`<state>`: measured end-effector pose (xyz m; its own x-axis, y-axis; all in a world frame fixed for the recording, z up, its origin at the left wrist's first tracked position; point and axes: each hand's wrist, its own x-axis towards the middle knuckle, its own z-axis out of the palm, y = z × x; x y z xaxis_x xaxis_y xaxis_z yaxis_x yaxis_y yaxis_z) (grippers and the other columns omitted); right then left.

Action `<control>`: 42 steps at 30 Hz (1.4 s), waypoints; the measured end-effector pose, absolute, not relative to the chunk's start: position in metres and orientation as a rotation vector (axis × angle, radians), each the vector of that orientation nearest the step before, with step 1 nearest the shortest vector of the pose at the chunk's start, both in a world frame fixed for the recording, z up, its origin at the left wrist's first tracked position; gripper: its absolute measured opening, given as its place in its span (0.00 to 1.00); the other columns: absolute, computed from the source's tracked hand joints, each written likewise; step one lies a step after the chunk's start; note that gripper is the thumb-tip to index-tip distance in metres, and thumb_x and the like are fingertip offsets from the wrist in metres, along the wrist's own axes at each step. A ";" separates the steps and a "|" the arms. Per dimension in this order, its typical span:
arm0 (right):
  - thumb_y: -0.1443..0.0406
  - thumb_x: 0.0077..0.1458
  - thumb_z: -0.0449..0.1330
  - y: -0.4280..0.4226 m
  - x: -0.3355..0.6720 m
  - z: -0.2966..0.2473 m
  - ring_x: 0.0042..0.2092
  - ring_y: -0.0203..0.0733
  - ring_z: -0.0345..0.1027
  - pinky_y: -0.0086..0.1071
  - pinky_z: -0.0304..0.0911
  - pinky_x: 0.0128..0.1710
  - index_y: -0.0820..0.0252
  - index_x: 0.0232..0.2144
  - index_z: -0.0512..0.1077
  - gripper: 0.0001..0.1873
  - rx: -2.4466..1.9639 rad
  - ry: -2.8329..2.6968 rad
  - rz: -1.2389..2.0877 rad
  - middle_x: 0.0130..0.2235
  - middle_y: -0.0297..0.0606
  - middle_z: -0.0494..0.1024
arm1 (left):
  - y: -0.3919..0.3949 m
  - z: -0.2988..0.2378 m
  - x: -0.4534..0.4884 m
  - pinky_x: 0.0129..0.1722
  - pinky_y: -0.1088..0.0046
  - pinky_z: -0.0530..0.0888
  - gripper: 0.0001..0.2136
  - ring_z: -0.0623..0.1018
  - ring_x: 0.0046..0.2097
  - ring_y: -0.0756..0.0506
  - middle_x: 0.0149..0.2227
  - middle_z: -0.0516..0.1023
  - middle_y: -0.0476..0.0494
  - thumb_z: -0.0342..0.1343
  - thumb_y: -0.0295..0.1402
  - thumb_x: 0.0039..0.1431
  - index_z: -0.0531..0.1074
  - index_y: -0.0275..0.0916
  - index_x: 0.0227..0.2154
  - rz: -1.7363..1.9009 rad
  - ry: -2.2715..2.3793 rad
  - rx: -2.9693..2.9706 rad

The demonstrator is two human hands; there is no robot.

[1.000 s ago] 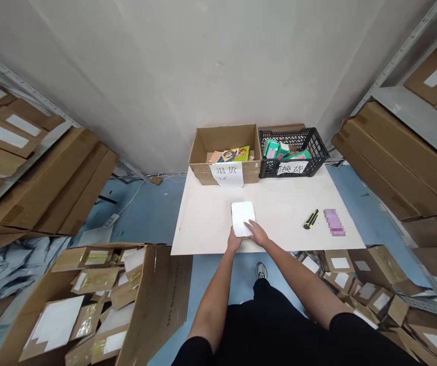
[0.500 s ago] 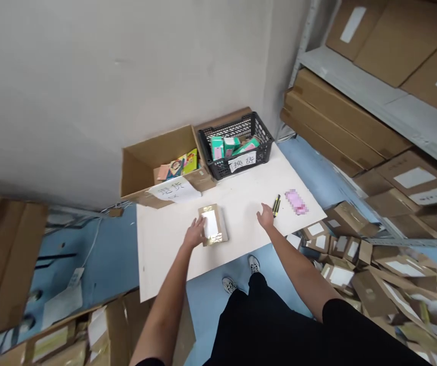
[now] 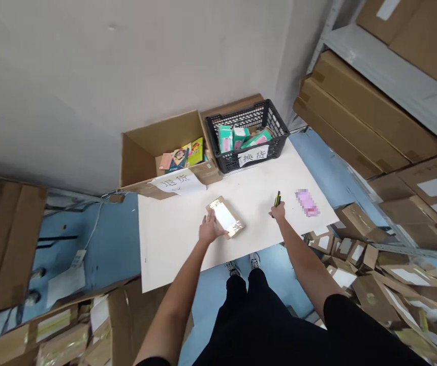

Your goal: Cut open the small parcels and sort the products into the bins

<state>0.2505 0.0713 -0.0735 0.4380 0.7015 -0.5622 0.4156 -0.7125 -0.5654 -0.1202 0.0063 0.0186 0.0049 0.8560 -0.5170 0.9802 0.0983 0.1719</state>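
Note:
A small taped cardboard box (image 3: 226,217) with a white label lies tilted on the white table. My left hand (image 3: 208,227) grips its near left corner, fingers along the left side and thumb at the near edge. To the right, my right hand (image 3: 278,210) is closed around a black and yellow utility knife (image 3: 277,199), which points away from me just above the tabletop. I cannot tell whether its blade is out. A pink blurred-out object (image 3: 307,203) lies right of that hand.
Behind stand an open carton (image 3: 138,160) with booklets and a black plastic crate (image 3: 222,163) with green boxes, both bearing paper signs. Shelving with long cartons (image 3: 367,112) rises at the right. Parcels (image 3: 378,300) heap up below it, and more parcels (image 3: 54,325) fill a carton at lower left.
My right hand has picked the utility knife up from the table. The small box has turned and shifted slightly right under my left hand. My view has shifted a little.

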 end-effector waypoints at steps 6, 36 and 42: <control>0.63 0.70 0.52 0.056 0.118 -0.013 0.50 0.47 0.79 0.39 0.74 0.52 0.49 0.75 0.51 0.35 -1.733 -1.689 1.176 0.58 0.42 0.79 | 0.009 0.014 -0.092 0.66 0.56 0.69 0.65 0.54 0.76 0.29 0.80 0.35 0.42 0.69 0.60 0.48 0.32 0.46 0.78 -0.228 1.924 1.635; 0.70 0.58 0.61 -0.019 0.149 0.098 0.41 0.52 0.78 0.34 0.64 0.39 0.47 0.66 0.69 0.34 -2.234 -2.536 1.239 0.45 0.44 0.84 | 0.018 0.012 -0.087 0.59 0.44 0.70 0.61 0.64 0.65 0.20 0.79 0.37 0.37 0.68 0.62 0.46 0.41 0.55 0.77 -0.254 1.752 1.755; 0.56 0.69 0.56 -0.010 0.169 0.057 0.42 0.51 0.80 0.37 0.70 0.45 0.53 0.72 0.57 0.33 -2.247 -1.764 1.000 0.46 0.44 0.84 | 0.016 0.013 -0.063 0.60 0.46 0.70 0.58 0.62 0.69 0.20 0.77 0.45 0.25 0.59 0.67 0.53 0.41 0.44 0.78 -0.250 1.837 1.788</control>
<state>0.1688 -0.0098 0.0575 0.1052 0.9003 -0.4223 0.8246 -0.3163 -0.4690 -0.0629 0.0162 0.0133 0.0447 0.8612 -0.5063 0.9650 0.0938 0.2447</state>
